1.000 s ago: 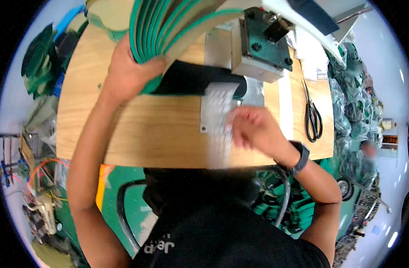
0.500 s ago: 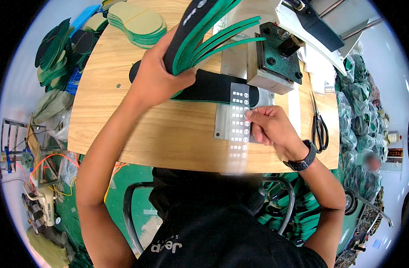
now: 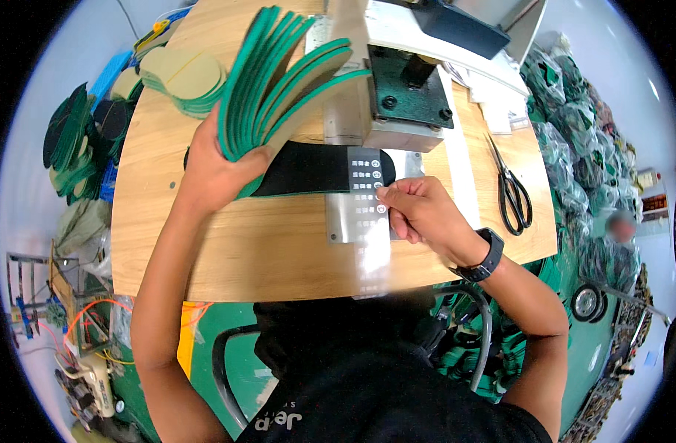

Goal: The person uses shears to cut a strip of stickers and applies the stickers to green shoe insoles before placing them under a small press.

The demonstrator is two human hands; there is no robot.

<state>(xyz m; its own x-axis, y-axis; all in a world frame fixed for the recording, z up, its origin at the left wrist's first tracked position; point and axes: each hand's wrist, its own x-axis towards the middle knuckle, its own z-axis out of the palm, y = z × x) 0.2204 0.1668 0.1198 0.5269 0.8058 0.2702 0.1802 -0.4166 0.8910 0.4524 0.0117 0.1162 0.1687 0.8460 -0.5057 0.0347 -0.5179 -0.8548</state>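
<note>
A fanned stack of green-edged insoles (image 3: 268, 88) is gripped in my left hand (image 3: 223, 166), raised over the table. Below it a single black insole (image 3: 308, 168) with a green edge lies flat, its right end on a metal plate (image 3: 339, 225) under the press head (image 3: 408, 96). Between the thumb and fingers of my right hand (image 3: 426, 214) is a clear strip of white printed transfers (image 3: 367, 193). The strip's upper part lies across the insole's right end; its lower part hangs toward the table's front edge, blurred. My left hand hides part of the flat insole.
Another stack of beige-topped insoles (image 3: 184, 77) stands at the table's far left. Black-handled scissors (image 3: 511, 188) lie on the right, near white sheets (image 3: 493, 100). Dark insoles (image 3: 66, 140) are piled beyond the left edge; bagged bundles (image 3: 567, 162) line the right.
The view has shifted. The held stack has turned and its insoles fan out more, showing their green edges. My right hand still holds the strip, its upper end now flatter against the black insole.
</note>
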